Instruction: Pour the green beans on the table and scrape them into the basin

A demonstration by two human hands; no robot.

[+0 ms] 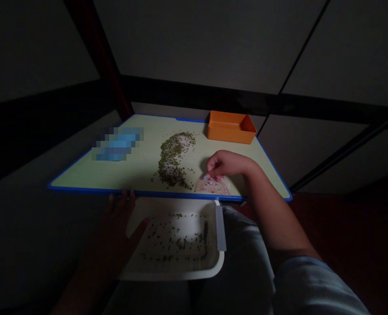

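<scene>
My right hand (225, 164) is closed in a pinch over the table's near right part. Its fingertips are at the top of a flat, half-round, see-through piece with pink markings (212, 187); small pink and white bits show there, and what the fingers hold is hidden. To the left of this hand, small green beans (174, 157) lie in a curved heap. My left hand (121, 223), dim, lies over the left side of a white tub (180, 275), fingers stretched towards the table edge and thumb apart over the tub's inside. Scattered beans (182, 243) lie in the tub.
An orange open box (228, 133) stands at the table's far right. A blurred-out blue item (118, 144) lies at the left. The pale table (141, 175) has a blue rim, and the tub is below its near edge, over my lap. Dark panels rise behind.
</scene>
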